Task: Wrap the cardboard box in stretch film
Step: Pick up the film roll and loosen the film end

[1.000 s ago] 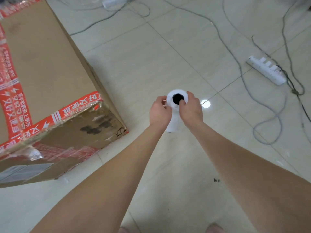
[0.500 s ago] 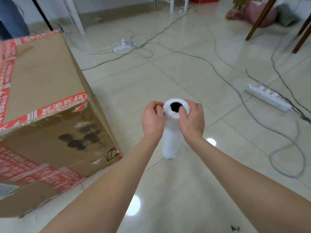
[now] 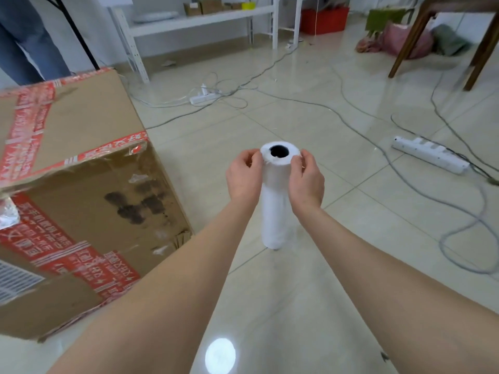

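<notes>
Right of the cardboard box (image 3: 81, 184): I see the film roll (image 3: 275, 211) upright.
Left hand (image 3: 244, 179): pinching the roll's top rim.
Right hand (image 3: 306, 182): pinching the opposite rim.

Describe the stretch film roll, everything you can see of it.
The stretch film roll is a tall white cylinder with a dark hollow core open at the top. It stands upright, its lower end at the tiled floor, right of the cardboard box and apart from it. The left hand and right hand pinch its top rim from either side.
</notes>
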The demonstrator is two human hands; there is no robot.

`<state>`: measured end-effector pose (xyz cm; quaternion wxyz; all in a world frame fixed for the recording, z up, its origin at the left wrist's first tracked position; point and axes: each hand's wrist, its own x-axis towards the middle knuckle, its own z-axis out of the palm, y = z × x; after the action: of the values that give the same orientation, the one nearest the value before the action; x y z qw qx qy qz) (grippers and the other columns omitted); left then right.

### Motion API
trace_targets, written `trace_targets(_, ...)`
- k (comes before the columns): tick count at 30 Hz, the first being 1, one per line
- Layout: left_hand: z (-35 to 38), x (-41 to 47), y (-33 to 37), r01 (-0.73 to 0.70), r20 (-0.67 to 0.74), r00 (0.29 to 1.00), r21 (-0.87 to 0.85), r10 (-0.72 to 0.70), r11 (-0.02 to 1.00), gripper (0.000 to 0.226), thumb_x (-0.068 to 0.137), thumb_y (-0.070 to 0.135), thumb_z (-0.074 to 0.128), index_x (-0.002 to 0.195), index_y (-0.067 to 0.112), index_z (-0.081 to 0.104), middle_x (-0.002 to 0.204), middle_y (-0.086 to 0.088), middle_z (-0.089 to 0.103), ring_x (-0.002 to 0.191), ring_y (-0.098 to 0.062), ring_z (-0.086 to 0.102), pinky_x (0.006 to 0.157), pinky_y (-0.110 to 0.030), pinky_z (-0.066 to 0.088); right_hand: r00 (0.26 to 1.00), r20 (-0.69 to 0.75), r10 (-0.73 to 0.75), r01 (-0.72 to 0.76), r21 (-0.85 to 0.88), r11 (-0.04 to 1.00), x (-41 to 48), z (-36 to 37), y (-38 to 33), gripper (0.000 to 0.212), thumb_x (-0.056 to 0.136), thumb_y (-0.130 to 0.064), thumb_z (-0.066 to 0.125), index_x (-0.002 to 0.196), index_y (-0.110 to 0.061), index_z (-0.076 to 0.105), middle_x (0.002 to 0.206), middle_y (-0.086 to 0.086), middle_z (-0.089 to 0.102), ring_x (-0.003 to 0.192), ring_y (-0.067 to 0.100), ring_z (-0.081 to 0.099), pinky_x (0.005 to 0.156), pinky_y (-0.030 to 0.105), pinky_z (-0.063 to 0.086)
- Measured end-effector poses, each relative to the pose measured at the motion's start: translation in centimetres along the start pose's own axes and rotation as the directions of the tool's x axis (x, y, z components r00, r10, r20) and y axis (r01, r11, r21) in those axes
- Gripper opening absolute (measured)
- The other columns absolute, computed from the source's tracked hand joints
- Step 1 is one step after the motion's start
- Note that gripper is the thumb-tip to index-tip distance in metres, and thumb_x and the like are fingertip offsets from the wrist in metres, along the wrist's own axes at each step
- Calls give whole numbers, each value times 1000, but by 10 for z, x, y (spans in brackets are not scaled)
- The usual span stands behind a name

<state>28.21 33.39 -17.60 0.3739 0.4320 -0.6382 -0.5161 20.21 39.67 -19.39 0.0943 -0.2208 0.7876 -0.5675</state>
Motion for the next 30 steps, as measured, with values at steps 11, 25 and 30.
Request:
trace_targets(11,-12,8,9,83,325,944,-43,-65,996,74,82,15,52,151,20,26,146,6,40,126,-10,43,105,-26,34,986,162,-36,54,-114,992,4,-7,-3,43,86,-27,57,129,-29,51,109,-1,60,95,17,61,85,35,50)
trace_targets(25,-18,13,-9,-26,197,980,-34,33,999,44,82,4,51,124,15,59,118,2,65,90,-3,60,75,-13,45,973,107,-206,231,-364,902,-4,-13,-6,9,88,-29,61,86,-23,67,82,-3,68,83,22,60,75,32,46)
trace_targets(30,-34,9,-7,-152,248,963,186,104,971,41,80,6,62,116,19,48,116,5,57,96,-10,60,72,-18,47,936,198,-290,340,-314,886,-10,-9,-19,11,89,-27,61,86,-17,66,81,3,68,76,23,61,64,31,45)
